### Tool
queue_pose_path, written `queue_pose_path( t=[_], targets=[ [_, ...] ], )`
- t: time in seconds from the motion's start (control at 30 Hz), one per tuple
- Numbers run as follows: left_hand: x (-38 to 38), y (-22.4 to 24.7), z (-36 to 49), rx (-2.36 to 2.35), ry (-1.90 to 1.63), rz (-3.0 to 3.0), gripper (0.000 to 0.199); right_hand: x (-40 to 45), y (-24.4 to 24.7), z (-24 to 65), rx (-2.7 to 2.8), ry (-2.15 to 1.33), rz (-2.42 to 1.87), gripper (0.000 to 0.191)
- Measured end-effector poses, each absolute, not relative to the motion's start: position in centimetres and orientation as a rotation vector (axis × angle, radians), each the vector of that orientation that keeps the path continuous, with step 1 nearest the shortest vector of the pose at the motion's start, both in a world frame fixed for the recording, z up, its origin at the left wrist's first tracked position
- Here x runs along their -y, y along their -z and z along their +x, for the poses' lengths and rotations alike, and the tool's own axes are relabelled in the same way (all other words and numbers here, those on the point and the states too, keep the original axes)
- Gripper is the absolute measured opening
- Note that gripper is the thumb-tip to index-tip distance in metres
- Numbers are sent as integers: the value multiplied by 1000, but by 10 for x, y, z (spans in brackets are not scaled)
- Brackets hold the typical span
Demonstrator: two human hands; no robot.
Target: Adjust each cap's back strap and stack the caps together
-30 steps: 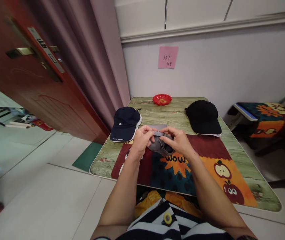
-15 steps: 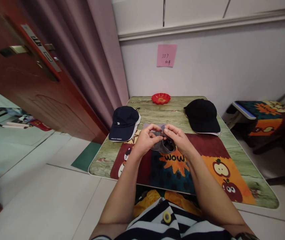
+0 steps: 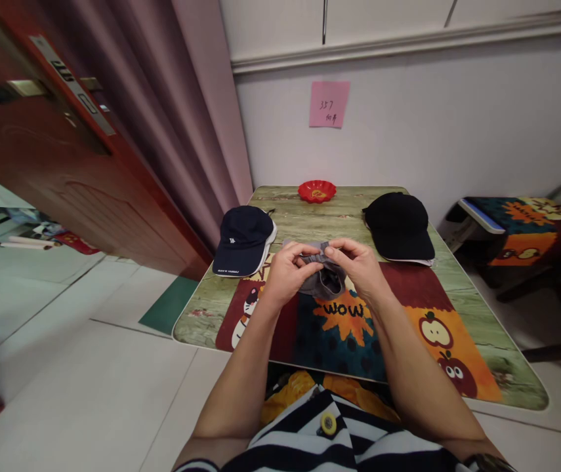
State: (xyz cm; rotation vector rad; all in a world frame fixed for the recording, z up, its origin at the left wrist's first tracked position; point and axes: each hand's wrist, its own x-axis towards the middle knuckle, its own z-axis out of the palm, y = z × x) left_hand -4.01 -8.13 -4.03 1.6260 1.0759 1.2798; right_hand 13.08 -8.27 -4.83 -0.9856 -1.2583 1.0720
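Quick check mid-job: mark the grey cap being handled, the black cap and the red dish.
Grey cap (image 3: 311, 286): head view, on the fabric left of its dark opening.
Black cap (image 3: 398, 219): head view, on its crown.
Red dish (image 3: 317, 199): head view, on its near wall.

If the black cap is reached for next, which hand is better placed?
The right hand, likely: the black cap lies beyond it, to the right, farther from the left hand. Both hold the grey cap, so the right must release it first.

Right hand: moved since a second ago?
Yes, slightly: against the red dish, the right hand has shifted rightward, toward the black cap.
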Motion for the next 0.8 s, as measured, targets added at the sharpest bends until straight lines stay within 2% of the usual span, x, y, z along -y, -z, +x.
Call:
queue_pose_path(
  t=[0.37,0.5,0.8],
  targets=[
    [85,33,-34,-1077,-1354,1541,21,88,40,124,1102,-1288,-952,42],
    [89,33,-30,-1161,-1328,1614,22,88,40,121,1096,-1152,-1034,43],
    [98,24,-25,-1317,-1288,2078,17,94,37,121,1302,-728,-1236,22]
  ],
)
